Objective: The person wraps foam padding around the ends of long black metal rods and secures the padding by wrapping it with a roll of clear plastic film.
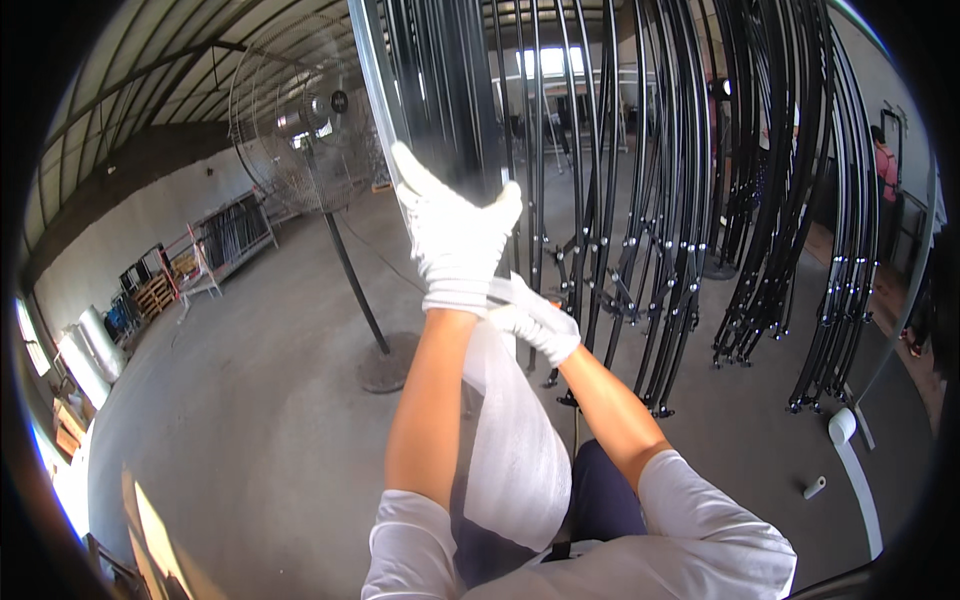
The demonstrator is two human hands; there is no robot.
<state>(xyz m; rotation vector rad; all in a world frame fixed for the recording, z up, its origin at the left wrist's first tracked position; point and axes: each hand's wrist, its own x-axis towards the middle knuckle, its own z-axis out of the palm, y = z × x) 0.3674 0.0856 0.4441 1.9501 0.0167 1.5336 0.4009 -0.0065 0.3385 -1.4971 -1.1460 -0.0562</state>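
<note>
Apparently, right hand (540, 324) grips white sheet (515, 450).

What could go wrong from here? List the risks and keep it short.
1. The white sheet hangs loose below the gloved hands, so it might snag on the hanging black bars or get underfoot.
2. The left hand is right by the upright black bars; if they shift, it could be pinched.
3. A white strip lies unrolled across the floor at the right, and could trip someone.
</note>
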